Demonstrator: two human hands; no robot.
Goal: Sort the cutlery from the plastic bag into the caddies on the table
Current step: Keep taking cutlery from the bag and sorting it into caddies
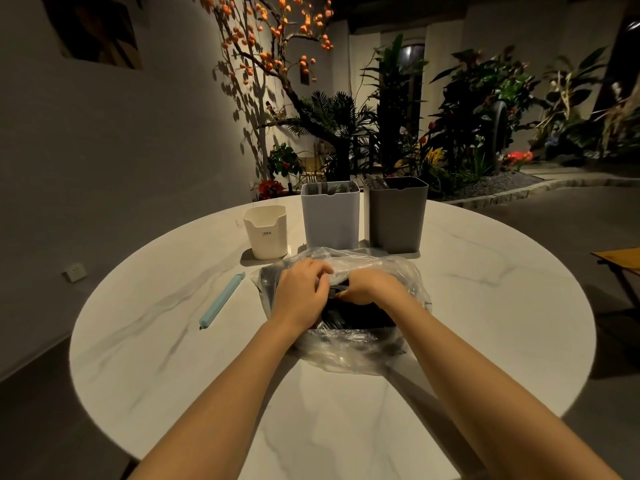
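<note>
A clear plastic bag (349,351) full of black cutlery (356,315) lies in the middle of the round white table (485,306). My left hand (299,291) and my right hand (369,287) are both in the bag's opening, fingers curled and meeting around a black piece of cutlery; which hand actually holds it is hard to tell. Behind the bag stand three caddies: a small cream one (266,232), a light grey one (330,216) holding forks, and a dark grey one (396,216) with dark cutlery showing at its rim.
A pale blue bag clip (221,301) lies on the table left of the bag. A wooden stool (620,265) stands at the right beyond the table edge. Plants and a tree with orange fruit fill the background.
</note>
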